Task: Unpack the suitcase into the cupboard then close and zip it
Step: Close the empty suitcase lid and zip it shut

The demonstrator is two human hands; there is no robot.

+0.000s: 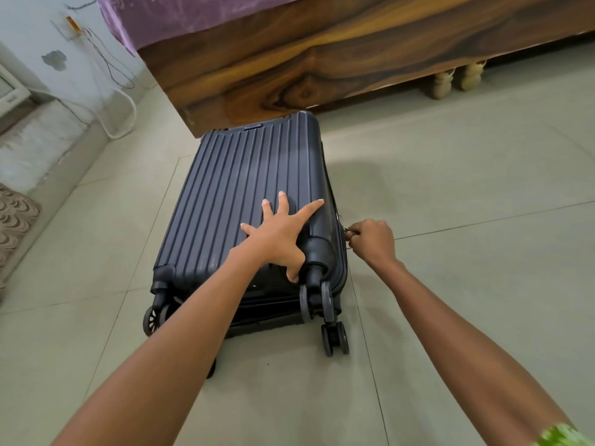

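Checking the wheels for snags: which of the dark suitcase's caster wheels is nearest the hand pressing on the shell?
The double caster wheel at the near right corner, just below the left hand; the other wheels sit farther off.

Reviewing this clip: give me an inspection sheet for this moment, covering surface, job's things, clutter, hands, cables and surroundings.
Surface: pale tiled floor, bare around the case.
Job's things: dark ribbed suitcase lies flat on the floor, lid down, wheels toward the person; zip pull partway along its right edge. Cupboard not in view.
Clutter: nothing seen.
Hands: left hand spread flat, pressing on the lid; right hand pinches the zip pull.
Cables: thin wires hang down the wall at far left; a white hose loops below them.
Surroundings: wooden bed with purple cover just beyond the case; patterned mat at the left edge.
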